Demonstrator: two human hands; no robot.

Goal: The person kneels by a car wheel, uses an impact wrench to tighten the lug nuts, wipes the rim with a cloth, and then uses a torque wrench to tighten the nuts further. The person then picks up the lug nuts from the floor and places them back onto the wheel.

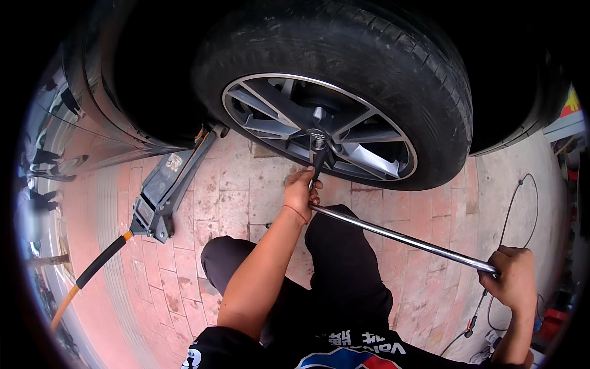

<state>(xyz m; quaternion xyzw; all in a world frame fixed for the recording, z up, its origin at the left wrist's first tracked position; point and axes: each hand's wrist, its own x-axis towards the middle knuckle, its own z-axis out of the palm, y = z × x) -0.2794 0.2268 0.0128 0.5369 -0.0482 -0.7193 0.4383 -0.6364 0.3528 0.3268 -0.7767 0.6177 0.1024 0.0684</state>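
A car wheel (pixel 369 154) with a dark and silver spoked rim and a black tire (pixel 276 46) fills the upper middle. A long chrome lug wrench (pixel 399 233) reaches from just below the hub toward the lower right. My left hand (pixel 300 189) is closed around its head, where a dark socket piece (pixel 318 161) points up at the wheel's centre. Whether the socket sits on a bolt cannot be made out. At the bar's far right end, my right hand (pixel 515 275) is wrapped round the tip. The bar slopes down from left to right.
On the left, a grey floor jack (pixel 169 178) reaches beneath the dark car body (pixel 104 132), its orange and black handle (pixel 101 261) sloping to the lower left. A thin black cable (pixel 536 206) loops over the reddish paving (pixel 221 203) at right. Red items (pixel 553 323) stand at the right edge.
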